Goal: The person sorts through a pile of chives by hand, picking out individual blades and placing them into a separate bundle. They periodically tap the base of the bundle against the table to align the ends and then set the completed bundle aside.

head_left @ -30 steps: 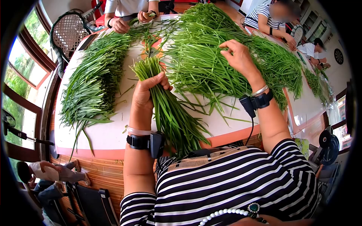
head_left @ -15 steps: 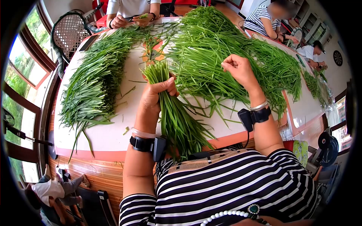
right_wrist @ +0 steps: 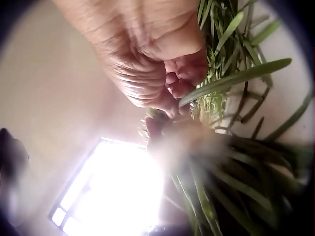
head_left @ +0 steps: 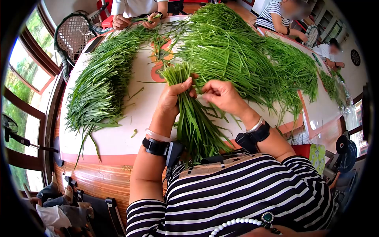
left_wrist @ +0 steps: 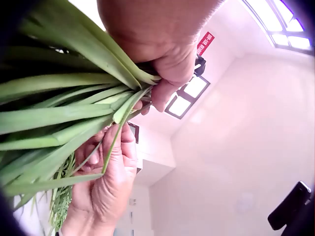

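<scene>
Chive bundle (head_left: 189, 114) stands upright over the white table's (head_left: 118, 134) near edge, clamped in the left hand (head_left: 170, 102), whose fingers wrap the stalks just below the cut ends. Right hand (head_left: 221, 96) touches the bundle's right side, fingers curled and pinching a leaf. Loose chives (head_left: 241, 51) lie heaped behind it.

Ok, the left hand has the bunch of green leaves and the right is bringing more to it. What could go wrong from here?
1. The left hand grips the bunch near its cut ends only; the long leaves hang unsupported over the table edge, so some may slide out.
2. The right hand pinches only a few leaves; they could drop before reaching the grip.
3. The loose pile lies right beside the bunch; stray leaves may snag.
</scene>
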Action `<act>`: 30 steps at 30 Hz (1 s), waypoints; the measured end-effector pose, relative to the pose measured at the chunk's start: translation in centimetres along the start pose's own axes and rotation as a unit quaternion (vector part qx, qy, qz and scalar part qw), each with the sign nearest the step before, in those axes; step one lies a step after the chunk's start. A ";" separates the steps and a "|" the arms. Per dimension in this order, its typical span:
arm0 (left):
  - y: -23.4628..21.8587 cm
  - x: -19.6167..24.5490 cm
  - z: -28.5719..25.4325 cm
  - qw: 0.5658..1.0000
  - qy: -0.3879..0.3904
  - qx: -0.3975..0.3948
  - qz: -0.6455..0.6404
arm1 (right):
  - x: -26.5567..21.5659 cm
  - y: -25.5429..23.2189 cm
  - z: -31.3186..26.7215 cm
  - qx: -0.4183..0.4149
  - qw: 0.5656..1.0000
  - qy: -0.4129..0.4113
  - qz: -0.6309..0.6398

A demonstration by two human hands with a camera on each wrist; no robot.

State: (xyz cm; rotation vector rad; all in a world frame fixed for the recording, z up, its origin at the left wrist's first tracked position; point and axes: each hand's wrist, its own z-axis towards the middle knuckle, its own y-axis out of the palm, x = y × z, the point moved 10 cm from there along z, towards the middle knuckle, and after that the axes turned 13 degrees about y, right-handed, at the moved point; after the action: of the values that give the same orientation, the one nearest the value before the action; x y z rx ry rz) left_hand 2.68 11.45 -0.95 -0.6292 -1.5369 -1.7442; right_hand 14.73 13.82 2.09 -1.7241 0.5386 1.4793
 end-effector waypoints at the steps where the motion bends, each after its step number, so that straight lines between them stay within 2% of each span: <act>1: -0.1 0.1 -0.1 1.000 -0.007 0.004 -0.003 | -0.5 0.6 -0.3 -0.009 0.999 -0.003 -0.035; 5: -0.3 0.7 -0.2 1.000 0.001 0.004 0.021 | -1.7 0.5 -0.6 -0.040 0.996 0.000 -0.080; 6: -0.2 1.2 -0.2 0.999 0.022 0.039 0.029 | -1.9 -0.6 -0.2 -0.008 0.994 -0.025 -0.107; 7: 0.1 1.0 -0.2 1.000 0.021 0.016 0.010 | -2.1 -2.7 0.3 0.045 0.992 -0.028 -0.117; 9: 0.5 0.8 -0.2 0.999 0.017 -0.029 -0.027 | -3.7 -6.8 0.3 0.211 0.927 -0.132 -0.281; 11: 0.3 0.6 0.1 0.998 0.018 -0.048 -0.044 | -3.6 -8.2 0.5 0.248 0.886 -0.133 -0.369; 16: -0.2 0.2 0.4 0.999 0.003 -0.032 -0.036 | -1.3 -5.9 0.6 0.202 0.866 -0.036 -0.456; 19: -0.4 0.3 0.4 1.000 0.003 -0.018 -0.021 | -1.1 -6.0 0.6 0.221 0.855 -0.054 -0.466; 22: -0.5 0.4 0.3 1.000 0.003 -0.002 -0.022 | -1.5 -6.2 -0.5 0.230 0.852 -0.114 -0.456; 25: -0.3 0.6 0.3 1.000 0.009 0.003 -0.020 | -0.8 -7.3 -0.8 0.223 0.885 -0.071 -0.403; 30: -0.4 0.6 0.3 1.000 0.005 0.007 -0.007 | -4.1 -8.5 -2.1 0.250 0.887 -0.095 -0.378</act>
State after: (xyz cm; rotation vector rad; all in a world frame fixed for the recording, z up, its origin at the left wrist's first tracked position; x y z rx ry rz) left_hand 2.01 11.63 -0.70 -0.6040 -1.5497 -1.7420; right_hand 21.43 16.65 8.45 -1.1526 0.0872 0.8273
